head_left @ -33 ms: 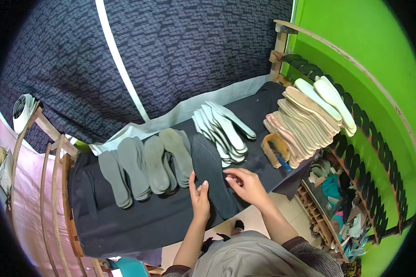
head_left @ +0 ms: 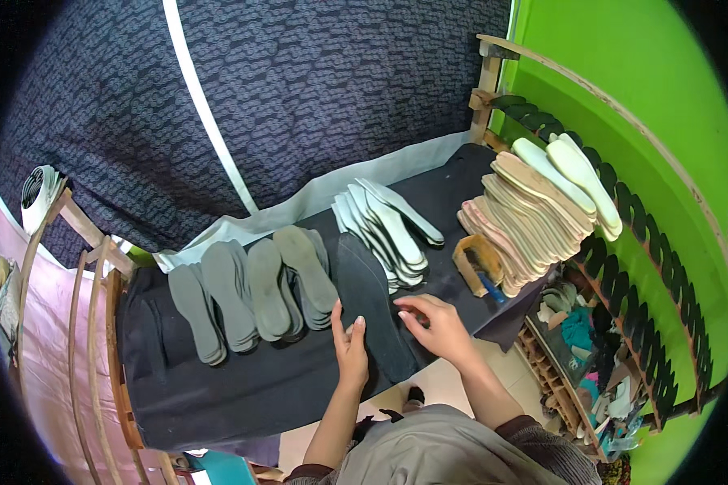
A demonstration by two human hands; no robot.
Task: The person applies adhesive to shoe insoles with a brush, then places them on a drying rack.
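Observation:
A long black insole-shaped piece [head_left: 366, 303] stands tilted at the table's near edge, its rounded end pointing away from me. My left hand [head_left: 350, 349] grips its left edge, the thumb laid over the upper face. At its right edge is my right hand [head_left: 435, 327], thumb and fingers bent together in a pinch; whether they hold the edge or something small, I cannot make out. Left of the black piece lie overlapping stacks of grey insoles [head_left: 228, 295]. Beyond it, white insoles [head_left: 388, 226] are fanned out.
Beige and pinkish insoles [head_left: 526, 222] form a long row at right, with pale ones [head_left: 582, 182] on top. A brush with a blue handle [head_left: 492, 287] lies before them. Black soles hang along a wooden rack [head_left: 663, 275]. Wooden rails [head_left: 97, 323] border the black-covered table [head_left: 234, 404].
The view has shifted very slightly. Both hands and the black piece keep practically the same places.

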